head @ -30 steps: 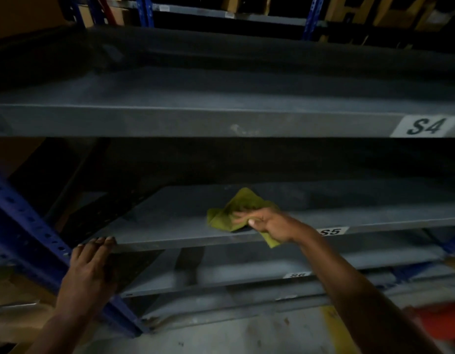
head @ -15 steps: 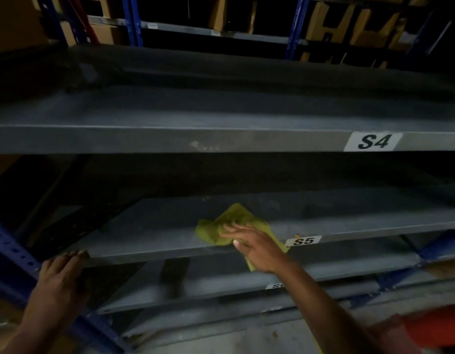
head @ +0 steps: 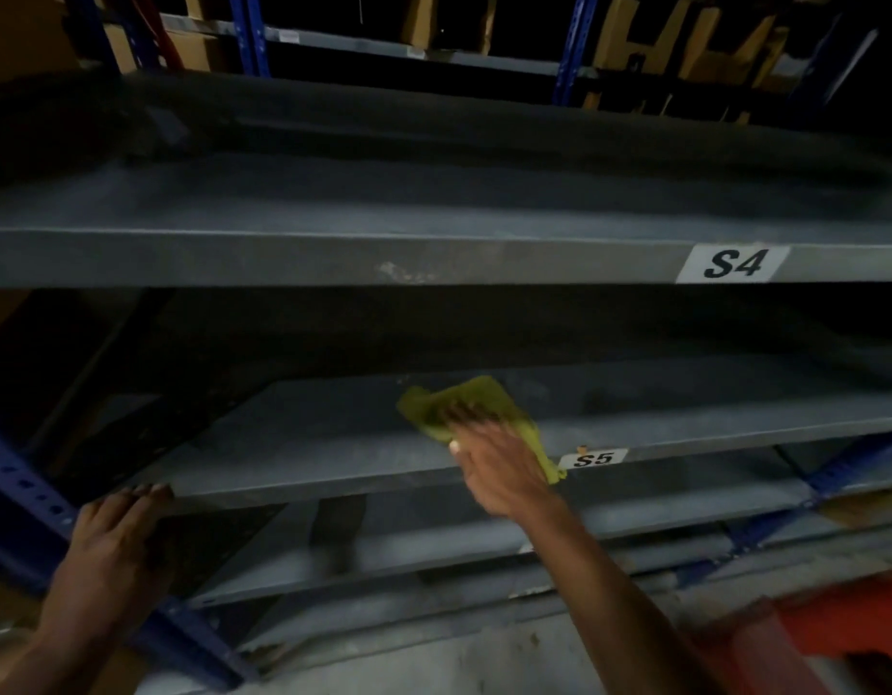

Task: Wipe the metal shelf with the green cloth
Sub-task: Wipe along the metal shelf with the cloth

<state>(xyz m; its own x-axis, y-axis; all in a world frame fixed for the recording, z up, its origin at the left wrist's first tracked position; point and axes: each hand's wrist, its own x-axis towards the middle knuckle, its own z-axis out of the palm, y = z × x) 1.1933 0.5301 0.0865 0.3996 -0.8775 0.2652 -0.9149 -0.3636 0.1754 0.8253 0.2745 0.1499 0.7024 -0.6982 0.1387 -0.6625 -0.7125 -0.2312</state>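
The grey metal shelf (head: 303, 443) marked S5 runs across the lower middle of the head view. A green cloth (head: 476, 401) lies crumpled on it near the front edge, just left of the S5 label. My right hand (head: 499, 464) lies on top of the cloth with fingers stretched forward, pressing it onto the shelf; the hand is blurred. My left hand (head: 115, 539) rests on the shelf's front left corner, fingertips hooked over the edge.
The S4 shelf (head: 433, 258) juts out above, close over the working space. Blue perforated uprights (head: 17, 489) stand at the left and right. More grey shelves lie below S5. An orange object (head: 844, 629) sits at the lower right. Cardboard boxes fill the rack behind.
My right hand has slid the cloth further back onto the shelf, fingers now pointing inward. The view has tilted up a little. My left hand stays on the corner.
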